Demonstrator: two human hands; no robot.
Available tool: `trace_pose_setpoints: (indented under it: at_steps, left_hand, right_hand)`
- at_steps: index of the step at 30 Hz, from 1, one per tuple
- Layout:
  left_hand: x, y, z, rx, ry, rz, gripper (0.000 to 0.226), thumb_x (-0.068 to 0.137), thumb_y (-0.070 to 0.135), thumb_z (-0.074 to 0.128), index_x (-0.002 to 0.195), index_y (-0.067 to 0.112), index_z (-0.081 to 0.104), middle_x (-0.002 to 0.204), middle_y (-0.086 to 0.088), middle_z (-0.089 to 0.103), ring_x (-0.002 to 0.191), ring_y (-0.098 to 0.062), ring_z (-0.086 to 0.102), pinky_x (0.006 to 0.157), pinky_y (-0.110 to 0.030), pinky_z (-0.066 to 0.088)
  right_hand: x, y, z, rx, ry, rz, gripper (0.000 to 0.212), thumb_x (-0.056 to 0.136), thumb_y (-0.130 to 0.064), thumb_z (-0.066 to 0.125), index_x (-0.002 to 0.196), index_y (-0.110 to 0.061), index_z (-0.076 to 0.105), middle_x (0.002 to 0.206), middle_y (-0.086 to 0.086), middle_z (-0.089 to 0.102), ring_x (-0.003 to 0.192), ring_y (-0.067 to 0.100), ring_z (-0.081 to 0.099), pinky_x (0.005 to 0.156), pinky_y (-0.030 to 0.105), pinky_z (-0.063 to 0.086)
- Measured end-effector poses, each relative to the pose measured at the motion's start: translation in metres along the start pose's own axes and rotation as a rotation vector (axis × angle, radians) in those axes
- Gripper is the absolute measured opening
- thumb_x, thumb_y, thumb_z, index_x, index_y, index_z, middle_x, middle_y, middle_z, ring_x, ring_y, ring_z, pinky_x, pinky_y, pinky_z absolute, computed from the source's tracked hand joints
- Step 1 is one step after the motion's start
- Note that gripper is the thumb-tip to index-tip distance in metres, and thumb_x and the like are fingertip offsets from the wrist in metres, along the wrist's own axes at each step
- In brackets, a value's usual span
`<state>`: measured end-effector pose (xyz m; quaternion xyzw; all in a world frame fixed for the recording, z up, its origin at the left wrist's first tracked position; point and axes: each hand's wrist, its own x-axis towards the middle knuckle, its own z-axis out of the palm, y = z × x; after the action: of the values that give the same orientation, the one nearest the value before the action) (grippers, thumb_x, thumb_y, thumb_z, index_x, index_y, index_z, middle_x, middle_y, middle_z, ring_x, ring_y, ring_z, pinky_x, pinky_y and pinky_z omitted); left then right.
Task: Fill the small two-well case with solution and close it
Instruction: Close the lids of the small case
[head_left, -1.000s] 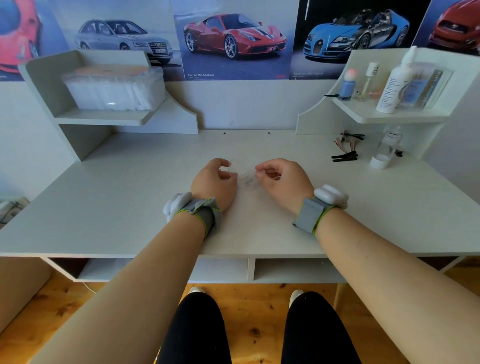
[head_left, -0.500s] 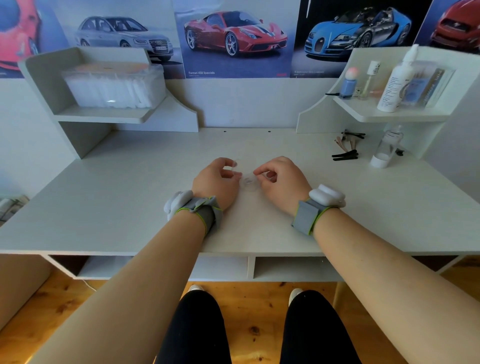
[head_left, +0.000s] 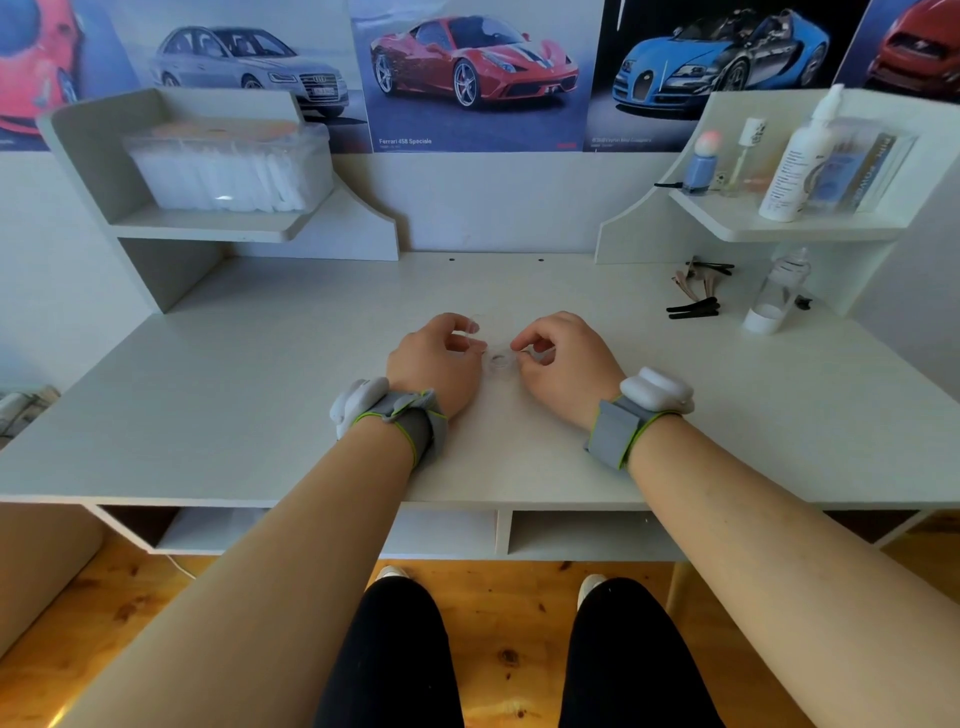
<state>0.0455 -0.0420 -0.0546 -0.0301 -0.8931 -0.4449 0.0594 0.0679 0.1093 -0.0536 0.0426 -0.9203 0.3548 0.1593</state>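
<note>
Small two-well case (head_left: 500, 361), clear and hard to make out against the pale surface, lies on the table (head_left: 249, 395) in front of me, right between my two hands. One round well shows as a faint ring; the rest is hidden by my fingers. My right hand (head_left: 569, 366) has its fingers curled, and its grip is a pinch of thumb and forefinger on the right rim of that ring. My left hand (head_left: 434, 366) is curled too, thumb tip touching the case's left end, but I cannot tell whether its grip truly clamps the clear plastic or only rests against it. Both wrists rest on the table, each in a grey band with a white unit. Well off to my right a small clear bottle (head_left: 776, 293) with a white base leans on the table, beside some dark hair clips (head_left: 693, 309). On the right shelf (head_left: 727, 221) above stands a tall white bottle (head_left: 789, 166).
</note>
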Motion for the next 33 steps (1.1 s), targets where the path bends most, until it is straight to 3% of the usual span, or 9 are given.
trace_pose_setpoints:
  at_steps: [6,11,17,26,33]
  left_hand:
    - [-0.0027,0.0037,-0.0005,0.015,0.018,0.004,0.014,0.084,0.036,0.059,0.097,0.032,0.062,0.086,0.013,0.066,0.093,-0.015,0.062,0.087,-0.031,0.048]
    - [-0.0035,0.0043,-0.0011,0.026,0.010,0.004,0.018,0.082,0.033,0.059,0.099,0.031,0.063,0.090,0.012,0.070,0.097,-0.015,0.062,0.091,-0.033,0.047]
    - [-0.0030,0.0032,-0.0011,0.047,0.013,0.017,0.012,0.083,0.032,0.059,0.095,0.033,0.062,0.090,0.012,0.070,0.095,-0.014,0.062,0.089,-0.033,0.048]
    - [-0.0074,0.0072,-0.0030,0.089,-0.016,0.053,0.020,0.077,0.044,0.065,0.095,0.037,0.058,0.083,0.022,0.065,0.106,-0.013,0.056,0.098,-0.039,0.041]
    - [-0.0078,0.0075,-0.0038,0.081,-0.017,0.074,0.017,0.078,0.039,0.065,0.093,0.039,0.058,0.084,0.025,0.065,0.107,-0.011,0.056,0.100,-0.039,0.038]
  right_hand:
    - [-0.0003,0.0006,0.0003,0.002,0.008,0.000,0.012,0.080,-0.009,0.058,0.088,-0.013,0.068,0.092,0.000,0.050,0.083,0.015,0.053,0.078,0.024,0.044]
    - [0.0004,0.0003,0.0009,0.004,0.022,0.002,0.006,0.080,-0.013,0.061,0.082,-0.013,0.067,0.089,0.001,0.051,0.079,0.015,0.053,0.074,0.023,0.042]
    - [0.0009,0.0022,0.0015,-0.003,0.001,0.004,0.016,0.082,-0.014,0.059,0.096,-0.013,0.066,0.095,0.001,0.049,0.081,0.013,0.052,0.079,0.025,0.045]
    - [0.0007,0.0021,0.0022,0.003,0.002,0.014,0.006,0.079,-0.018,0.064,0.083,-0.014,0.066,0.092,0.004,0.052,0.080,0.017,0.055,0.076,0.026,0.046]
    - [0.0022,0.0034,0.0015,0.033,0.006,0.036,0.003,0.081,-0.017,0.061,0.080,-0.019,0.061,0.091,0.004,0.056,0.071,0.014,0.053,0.068,0.022,0.039]
